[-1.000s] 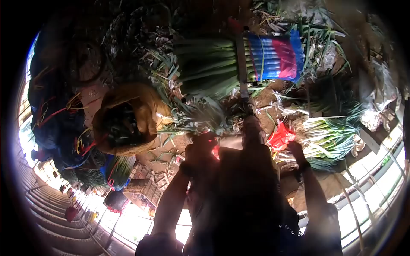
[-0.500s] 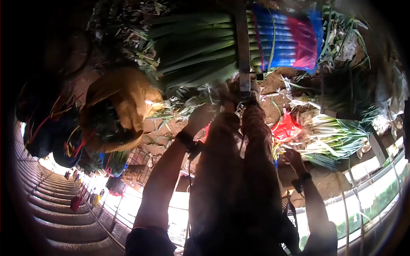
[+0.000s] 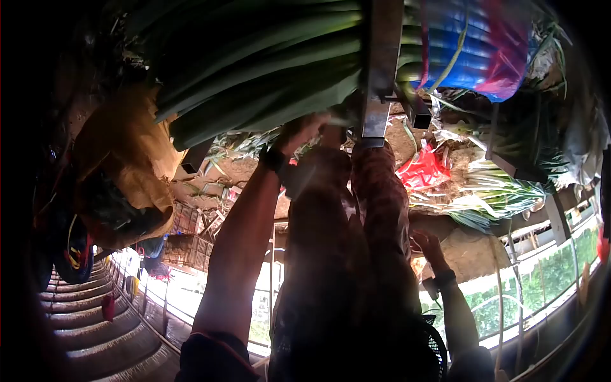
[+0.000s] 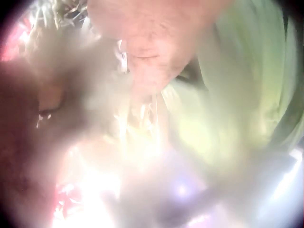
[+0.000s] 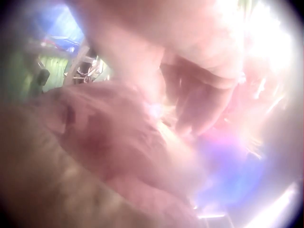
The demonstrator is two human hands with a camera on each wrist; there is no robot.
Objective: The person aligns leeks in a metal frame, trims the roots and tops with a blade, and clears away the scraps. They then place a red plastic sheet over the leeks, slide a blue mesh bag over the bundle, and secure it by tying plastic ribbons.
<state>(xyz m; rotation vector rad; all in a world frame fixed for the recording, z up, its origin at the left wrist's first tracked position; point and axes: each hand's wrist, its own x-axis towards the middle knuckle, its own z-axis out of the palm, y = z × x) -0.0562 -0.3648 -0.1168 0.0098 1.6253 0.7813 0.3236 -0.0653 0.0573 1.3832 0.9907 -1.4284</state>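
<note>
The largest thing we see is the bundle of green leeks (image 3: 267, 76), and we place everything by the metal bar (image 3: 382, 63) that crosses in front of it and hides a strip of its stalks. In the head view, the dark leaves spread to the left of the bar, while the stalks to its right are wrapped in blue and red plastic (image 3: 480, 60).

Two trousered legs (image 3: 382, 191) come next, rising toward the near end of the bar and standing between our two hands; they block part of the floor behind them. Well to the left of the bar slumps a tan sack (image 3: 124, 143) with a dark mouth. A pile of thinner stalks (image 3: 487, 194) lies to the right of the bar and nearer us, and slatted crates (image 3: 188, 251) stand well off to the bar's lower left. Just right of the bar's near end, we find crumpled red plastic (image 3: 425, 169).

Our left hand (image 3: 304, 132) is just left of the bar's near end, close against the leaves; glare and blur keep us from telling whether its grip is clamped on them. Our right hand (image 3: 428, 247) is below and right of the bar, beside a leg, its fingers bent; we cannot tell whether its grip holds anything. Smallest is a thin yellowish band (image 3: 458, 51) across the wrapping, right of the bar.
</note>
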